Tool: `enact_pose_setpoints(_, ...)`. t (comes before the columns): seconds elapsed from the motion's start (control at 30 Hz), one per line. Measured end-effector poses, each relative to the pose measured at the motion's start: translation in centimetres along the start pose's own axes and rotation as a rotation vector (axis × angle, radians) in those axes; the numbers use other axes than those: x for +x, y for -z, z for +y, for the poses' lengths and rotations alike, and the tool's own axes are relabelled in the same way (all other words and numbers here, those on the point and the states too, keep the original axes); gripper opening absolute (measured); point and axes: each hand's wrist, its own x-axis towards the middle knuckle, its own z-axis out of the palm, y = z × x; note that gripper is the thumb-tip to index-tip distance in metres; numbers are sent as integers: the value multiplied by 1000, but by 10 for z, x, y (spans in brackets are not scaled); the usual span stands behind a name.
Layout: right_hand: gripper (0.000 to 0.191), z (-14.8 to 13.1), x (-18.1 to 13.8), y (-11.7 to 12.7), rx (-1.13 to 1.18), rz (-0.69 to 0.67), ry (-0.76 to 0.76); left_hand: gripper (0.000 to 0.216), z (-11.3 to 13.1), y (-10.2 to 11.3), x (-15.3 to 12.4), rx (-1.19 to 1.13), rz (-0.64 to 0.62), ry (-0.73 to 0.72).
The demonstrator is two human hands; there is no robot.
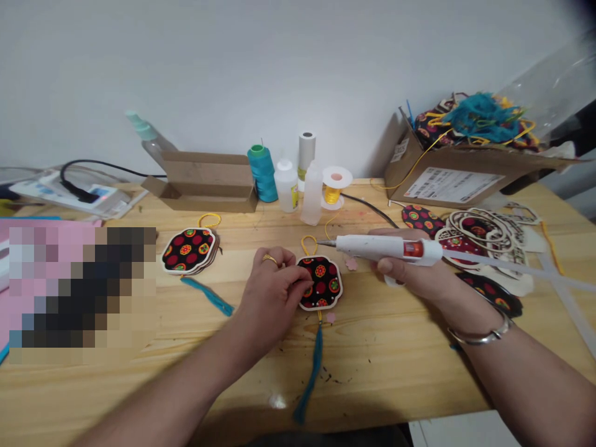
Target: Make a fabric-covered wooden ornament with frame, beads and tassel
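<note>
Bare forearms [172, 397] rise from the bottom edge. At centre, the left hand [270, 298] has curled fingers, tips touching a scalloped black fabric ornament with red dots [320, 282], above a teal tassel [310, 379]; rightward, the right hand [410, 273] closes around a white hot-glue gun [382, 247], nozzle just above the ornament.

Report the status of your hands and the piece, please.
Left hand: fingertips at the edge of black red-dotted fabric ornament, teal tassel below it. Right hand: holding white hot glue gun, nozzle beside yellow cord loop.
</note>
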Motion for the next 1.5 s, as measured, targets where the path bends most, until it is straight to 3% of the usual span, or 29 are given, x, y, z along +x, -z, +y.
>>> enact_pose_setpoints(0.33,39,-1,0,-1,20,11,-19,12,-1,-1,1,16,-29,17)
enact_pose_setpoints(0.8,47,3,-2,2,-84,13,-24,14,-2,6,2,-42,46,68)
enact_pose_setpoints(1.03,45,3,-2,3,-77,28,-59,12,3,1,0,-21,-12,-100)
enact_pose_setpoints(1.27,33,2,-1,23,-132,-217,-164,13,5,-4,-3,13,-44,-123)
enact_pose_setpoints(1.5,38,-2,-3,26,-281,-261,-146,11,5,-5,-4,48,-50,-115)
